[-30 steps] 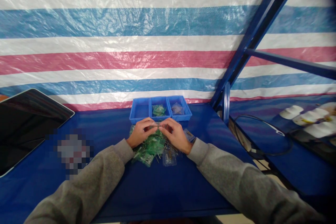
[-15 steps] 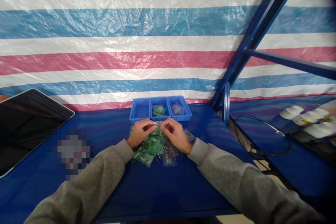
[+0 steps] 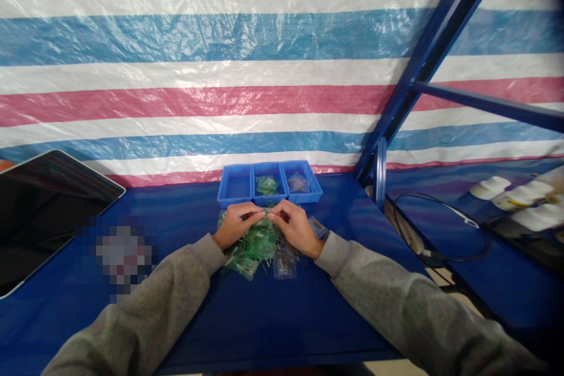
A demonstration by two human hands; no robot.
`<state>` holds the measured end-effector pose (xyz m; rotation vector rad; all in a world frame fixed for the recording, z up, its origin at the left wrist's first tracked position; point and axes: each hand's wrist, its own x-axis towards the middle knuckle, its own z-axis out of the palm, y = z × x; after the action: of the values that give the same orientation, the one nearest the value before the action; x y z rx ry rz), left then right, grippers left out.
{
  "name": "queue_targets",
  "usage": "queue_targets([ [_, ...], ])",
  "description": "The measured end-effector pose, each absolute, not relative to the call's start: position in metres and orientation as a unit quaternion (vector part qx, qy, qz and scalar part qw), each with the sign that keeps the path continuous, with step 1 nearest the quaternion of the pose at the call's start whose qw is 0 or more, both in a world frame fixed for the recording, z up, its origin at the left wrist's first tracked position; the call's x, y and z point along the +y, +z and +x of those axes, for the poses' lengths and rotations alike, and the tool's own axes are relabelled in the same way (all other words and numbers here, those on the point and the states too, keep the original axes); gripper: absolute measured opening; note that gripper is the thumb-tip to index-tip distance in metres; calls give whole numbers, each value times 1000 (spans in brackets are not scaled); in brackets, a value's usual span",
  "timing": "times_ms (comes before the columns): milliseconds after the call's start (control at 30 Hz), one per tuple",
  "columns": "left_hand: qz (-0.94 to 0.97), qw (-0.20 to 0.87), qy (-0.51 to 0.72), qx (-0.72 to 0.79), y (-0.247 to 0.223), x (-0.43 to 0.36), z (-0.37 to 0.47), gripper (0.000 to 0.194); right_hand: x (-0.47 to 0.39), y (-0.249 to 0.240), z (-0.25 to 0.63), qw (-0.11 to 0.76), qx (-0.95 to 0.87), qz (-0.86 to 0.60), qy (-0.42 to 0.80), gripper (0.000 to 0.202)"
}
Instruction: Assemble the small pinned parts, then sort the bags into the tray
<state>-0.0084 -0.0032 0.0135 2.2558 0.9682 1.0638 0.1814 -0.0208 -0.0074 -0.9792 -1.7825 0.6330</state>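
Over a pile of small green and clear plastic bags [image 3: 258,245], some with thin metal pieces inside, my two hands meet. My left hand [image 3: 238,223] is closed, thumb against fingers, pinching one side of a small clear plastic bag [image 3: 267,210]. Its other side is pinched by my right hand [image 3: 296,226], the two thumb tips nearly touching. The fingers cover most of that bag. Just beyond the hands stands a blue three-compartment tray [image 3: 252,197]. Green bags [image 3: 267,185] lie in its middle compartment and clear bags [image 3: 298,183] in the right one.
A dark-screened tablet or monitor [image 3: 44,211] lies at the left of the blue table [image 3: 264,323], with a blurred patch [image 3: 123,255] beside it. A blue metal frame [image 3: 396,94] rises at right. Beyond are a black cable [image 3: 396,223] and white containers [image 3: 489,188]. Striped sheeting [image 3: 198,100] hangs behind.
My fingertips have come closer together on the small plastic bag and dipped slightly. The pile and the tray look the same.
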Motion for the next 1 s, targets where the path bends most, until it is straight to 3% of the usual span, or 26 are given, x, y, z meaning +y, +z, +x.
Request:
queue_targets([
  [1000, 818, 212, 409, 344, 12, -4, -11, 26, -22, -7, 181, 475, -747, -393, 251, 15],
])
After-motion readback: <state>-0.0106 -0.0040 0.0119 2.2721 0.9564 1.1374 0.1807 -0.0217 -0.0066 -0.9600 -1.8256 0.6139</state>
